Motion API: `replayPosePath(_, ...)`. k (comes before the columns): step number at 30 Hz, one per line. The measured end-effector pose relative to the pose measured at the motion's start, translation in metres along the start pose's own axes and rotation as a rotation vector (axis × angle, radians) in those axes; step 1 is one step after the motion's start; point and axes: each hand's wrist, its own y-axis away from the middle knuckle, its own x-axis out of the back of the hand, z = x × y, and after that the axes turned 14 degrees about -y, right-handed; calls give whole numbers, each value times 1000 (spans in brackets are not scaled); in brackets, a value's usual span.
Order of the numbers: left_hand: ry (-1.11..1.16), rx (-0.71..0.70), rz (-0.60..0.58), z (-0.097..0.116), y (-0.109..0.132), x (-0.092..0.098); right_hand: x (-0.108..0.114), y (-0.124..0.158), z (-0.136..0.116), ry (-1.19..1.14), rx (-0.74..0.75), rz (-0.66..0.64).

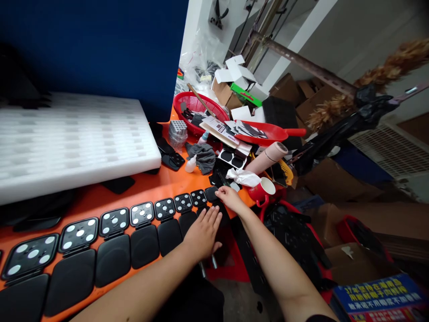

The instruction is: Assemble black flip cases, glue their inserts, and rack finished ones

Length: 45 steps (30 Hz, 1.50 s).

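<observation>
Head view: left hand (203, 229) spread, right hand (230, 197) pinching the end black case (210, 193), red basket (188, 99) beyond holding dark pieces (191, 116).

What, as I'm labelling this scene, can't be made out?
In the head view:
- Lower-left black lid: cut off by the left and bottom edges.
- Black lids by the left hand: partly covered by it.
- Small end case: right edge covered by the right hand.
- White card's print: too small to read.
</observation>
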Motion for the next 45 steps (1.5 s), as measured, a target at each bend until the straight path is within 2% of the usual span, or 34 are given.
replayPosePath(8,14,-8,-9,-1,0,1,-3,2,-7,112,-77,48)
replayPosePath(17,-27,26,4,3,-1,-5,2,-5,-25,359,-31,36)
replayPosePath(22,2,4,-29,0,-1,3,-3,13,-25,408,101,29)
replayPosePath(25,13,-23,-77,-3,-2,12,-7,33,-15,398,307,-140)
replayPosePath(27,9,-29,-100,-3,-3,15,-10,43,-8,422,381,-233)
replayPosePath(30,15,-32,-114,-3,-3,16,-12,46,-3,502,328,-252)
replayPosePath(34,28,-32,-114,-2,-3,13,-17,35,-5,581,275,-278)
replayPosePath(39,9,-32,-95,-1,-2,12,-16,25,-11,557,280,-272)
replayPosePath(45,-10,-13,-86,0,-2,10,-13,37,-19,536,284,-257)
